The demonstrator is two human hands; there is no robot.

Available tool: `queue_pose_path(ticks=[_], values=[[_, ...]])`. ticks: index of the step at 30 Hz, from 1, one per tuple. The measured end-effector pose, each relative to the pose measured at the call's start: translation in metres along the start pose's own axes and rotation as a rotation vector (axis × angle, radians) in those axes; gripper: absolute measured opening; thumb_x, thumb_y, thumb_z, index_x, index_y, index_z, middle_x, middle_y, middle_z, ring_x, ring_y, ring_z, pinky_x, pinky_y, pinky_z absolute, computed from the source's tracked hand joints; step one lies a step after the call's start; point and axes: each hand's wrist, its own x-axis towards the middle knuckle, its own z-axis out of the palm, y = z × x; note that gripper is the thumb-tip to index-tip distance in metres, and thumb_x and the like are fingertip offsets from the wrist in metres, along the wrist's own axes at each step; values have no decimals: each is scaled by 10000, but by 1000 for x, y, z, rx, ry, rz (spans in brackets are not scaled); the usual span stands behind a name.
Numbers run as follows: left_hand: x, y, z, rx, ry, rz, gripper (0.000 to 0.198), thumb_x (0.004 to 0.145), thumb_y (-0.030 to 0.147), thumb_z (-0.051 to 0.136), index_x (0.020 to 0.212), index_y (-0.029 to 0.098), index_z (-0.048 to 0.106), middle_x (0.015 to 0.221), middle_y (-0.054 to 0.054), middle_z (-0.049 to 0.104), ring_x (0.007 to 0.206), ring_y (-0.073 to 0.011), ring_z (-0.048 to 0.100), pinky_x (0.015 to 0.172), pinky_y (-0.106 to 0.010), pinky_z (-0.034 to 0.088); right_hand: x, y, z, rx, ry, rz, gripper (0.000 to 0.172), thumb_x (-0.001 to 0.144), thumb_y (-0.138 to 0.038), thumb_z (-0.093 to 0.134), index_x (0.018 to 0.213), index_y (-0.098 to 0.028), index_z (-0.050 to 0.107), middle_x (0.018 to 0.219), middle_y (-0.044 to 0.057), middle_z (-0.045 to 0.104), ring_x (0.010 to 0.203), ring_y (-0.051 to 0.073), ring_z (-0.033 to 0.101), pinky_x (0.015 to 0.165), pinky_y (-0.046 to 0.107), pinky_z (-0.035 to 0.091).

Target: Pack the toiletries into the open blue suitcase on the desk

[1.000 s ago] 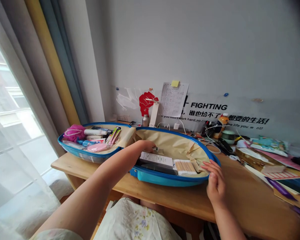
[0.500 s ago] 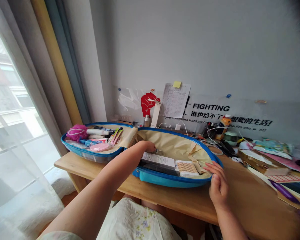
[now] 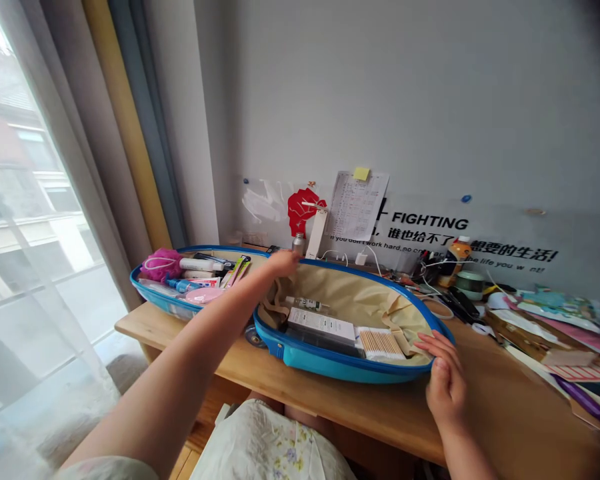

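Observation:
My left hand [image 3: 284, 263] reaches over the far left rim of the open blue suitcase [image 3: 325, 365], its fingertips by the lower part of a small silver bottle [image 3: 299, 241]. Whether they grip it I cannot tell. With fingers over the right rim and thumb outside, my right hand [image 3: 446, 375] holds the suitcase. Inside this half lie a small clear bottle [image 3: 307, 304], a long white box [image 3: 321, 323] and a pack of cotton swabs [image 3: 381, 343]. The other half [image 3: 163, 301] carries a pink bath puff [image 3: 163, 265], a white tube [image 3: 200, 265] and other toiletries.
The suitcase rests on a wooden desk [image 3: 500, 407]. Behind it stand a white lamp [image 3: 317, 235] and a charger with cables [image 3: 361, 257]. Bottles, packets and papers crowd the desk's right side, among them an orange-labelled bottle [image 3: 457, 257]. Curtains [image 3: 130, 120] hang at the left.
My left hand has left the inside of the suitcase and moved up and back to the silver bottle. The small clear bottle now lies uncovered. My right hand stays on the rim.

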Motion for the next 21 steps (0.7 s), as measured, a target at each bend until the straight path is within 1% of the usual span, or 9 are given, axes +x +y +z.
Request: queue_pose_path(ticks=[1, 3, 4, 7, 9, 11, 13, 17, 21], values=[[-3, -19, -7, 13, 25, -58, 417, 960, 405, 506, 1325, 203, 516, 1348, -113, 543, 1177, -241, 560, 997, -479, 471, 0, 1, 0, 1, -3, -2, 384, 988, -343, 320, 918, -191, 666, 996, 121, 685, 1118, 274, 595, 978, 545, 448], [-15, -62, -15, 52, 50, -202, 401, 980, 309, 412, 1366, 242, 498, 1356, -108, 566, 1236, -234, 541, 1024, -376, 446, -1, 1, 0, 3, -4, 3, 385, 987, -354, 324, 922, -192, 667, 998, 123, 685, 1129, 280, 591, 981, 555, 445], [-24, -84, -18, 74, 55, -277, 443, 957, 284, 421, 1392, 220, 476, 1358, -128, 569, 1242, -254, 544, 1016, -367, 447, -1, 1, 0, 5, 1, 10, 389, 985, -367, 327, 919, -193, 668, 995, 123, 685, 1133, 285, 590, 981, 559, 445], [-56, -140, -17, 137, 51, -454, 638, 843, 296, 537, 1458, 206, 392, 1386, -171, 547, 1261, -328, 530, 1009, -419, 443, 0, 0, 0, 0, 11, 41, 402, 980, -407, 336, 900, -195, 669, 972, 123, 687, 1130, 293, 595, 977, 562, 450], [-75, -166, -13, 167, 35, -519, 731, 785, 287, 574, 1479, 219, 356, 1439, -183, 493, 1283, -358, 506, 1006, -458, 439, 0, -1, 0, -5, 5, 49, 408, 979, -415, 333, 894, -196, 667, 964, 121, 688, 1123, 291, 599, 973, 557, 455], [-87, -184, -9, 185, 18, -543, 768, 764, 267, 575, 1492, 230, 334, 1502, -174, 417, 1303, -353, 490, 1007, -447, 441, 1, -2, -1, -9, 1, 39, 405, 982, -405, 329, 900, -196, 666, 967, 120, 688, 1117, 286, 603, 970, 548, 459], [-93, -196, -6, 198, -3, -540, 775, 752, 252, 579, 1490, 238, 341, 1533, -149, 381, 1325, -333, 472, 1018, -410, 438, 1, -3, -1, -18, -2, 22, 393, 985, -383, 329, 912, -194, 665, 976, 121, 687, 1120, 283, 601, 969, 541, 459], [-96, -211, -3, 230, -50, -508, 745, 714, 213, 609, 1438, 242, 435, 1491, -112, 457, 1341, -302, 457, 1047, -365, 415, 2, -4, -1, -18, -5, 13, 385, 987, -372, 326, 919, -195, 661, 968, 119, 687, 1116, 282, 602, 964, 539, 461], [-102, -219, -5, 269, -73, -517, 702, 690, 178, 618, 1379, 238, 501, 1464, -131, 486, 1325, -338, 466, 993, -430, 457, 1, -3, -2, -17, -5, 35, 416, 985, -413, 324, 909, -193, 669, 975, 120, 688, 1124, 290, 599, 975, 554, 451]])
